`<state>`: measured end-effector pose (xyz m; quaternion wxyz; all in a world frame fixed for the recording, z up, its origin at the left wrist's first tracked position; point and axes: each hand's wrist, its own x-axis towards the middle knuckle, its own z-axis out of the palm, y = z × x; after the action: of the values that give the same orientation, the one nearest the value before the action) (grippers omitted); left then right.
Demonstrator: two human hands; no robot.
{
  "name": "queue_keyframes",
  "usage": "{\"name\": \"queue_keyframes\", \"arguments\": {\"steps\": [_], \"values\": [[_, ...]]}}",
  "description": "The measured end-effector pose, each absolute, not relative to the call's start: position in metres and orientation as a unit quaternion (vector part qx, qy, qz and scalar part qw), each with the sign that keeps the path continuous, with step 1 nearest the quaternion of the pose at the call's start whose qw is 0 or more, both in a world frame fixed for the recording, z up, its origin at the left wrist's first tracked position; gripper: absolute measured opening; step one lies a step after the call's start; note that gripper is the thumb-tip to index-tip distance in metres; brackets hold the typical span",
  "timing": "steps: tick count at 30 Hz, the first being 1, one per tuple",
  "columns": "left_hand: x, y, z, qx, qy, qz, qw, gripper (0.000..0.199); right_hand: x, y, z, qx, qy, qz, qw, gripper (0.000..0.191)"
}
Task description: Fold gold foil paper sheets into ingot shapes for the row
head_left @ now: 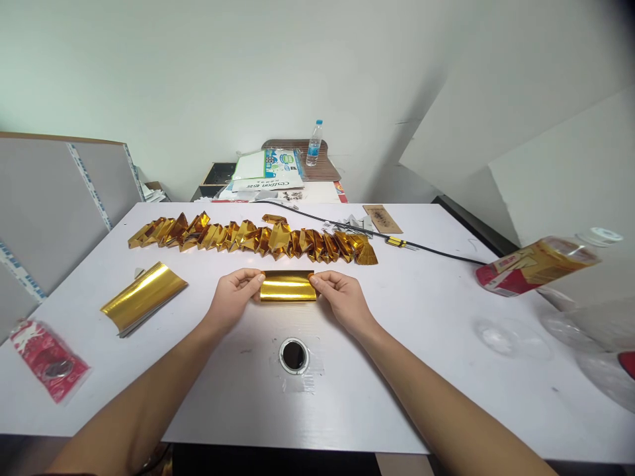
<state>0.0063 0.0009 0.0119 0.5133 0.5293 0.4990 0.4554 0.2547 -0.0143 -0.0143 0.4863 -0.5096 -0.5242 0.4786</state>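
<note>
With our left hand and right hand, we pinch opposite ends of a shiny gold rectangular foil sheet above a smooth white tabletop.

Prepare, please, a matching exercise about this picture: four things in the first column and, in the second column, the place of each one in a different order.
Things:
1. Shiny gold rectangular foil-like sheet
2. Long row of folded gold foil-like pieces
3. Clear plastic bottle with blue cap
4. Flat pink plastic packet

Places:
A. Standing beyond the far edge of the white table
B. Held between the left hand and the right hand
C. Lying near the table's left edge
D. Stretched across the table, beyond the hands

Right pairs: 1-B, 2-D, 3-A, 4-C.
</note>
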Motion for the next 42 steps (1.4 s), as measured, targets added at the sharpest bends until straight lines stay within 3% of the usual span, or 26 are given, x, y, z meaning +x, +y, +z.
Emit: {"name": "queue_keyframes", "arguments": {"steps": [9,18,28,33,37,42], "values": [[0.007,0.001,0.009,0.540,0.534,0.436,0.483,0.041,0.251,-0.015,-0.014,-0.529,-0.536,0.455,0.475,0.055],[0.005,0.003,-0.001,0.680,0.585,0.375,0.234,0.019,0.249,-0.010,-0.022,-0.555,-0.604,0.333,0.464,0.025],[0.012,-0.001,-0.012,0.720,0.630,0.265,0.118,0.014,0.235,-0.011,-0.022,-0.646,-0.664,0.193,0.324,0.018],[0.012,-0.003,-0.015,0.740,0.618,0.251,0.086,0.004,0.232,-0.011,-0.024,-0.653,-0.673,0.156,0.311,0.009],[0.012,0.000,-0.017,0.756,0.588,0.281,0.061,0.024,0.233,-0.011,-0.023,-0.666,-0.655,0.157,0.321,0.025],[0.014,0.006,-0.019,0.894,0.378,0.225,0.082,0.029,0.235,-0.009,-0.014,-0.647,-0.693,0.181,0.260,0.027]]}}
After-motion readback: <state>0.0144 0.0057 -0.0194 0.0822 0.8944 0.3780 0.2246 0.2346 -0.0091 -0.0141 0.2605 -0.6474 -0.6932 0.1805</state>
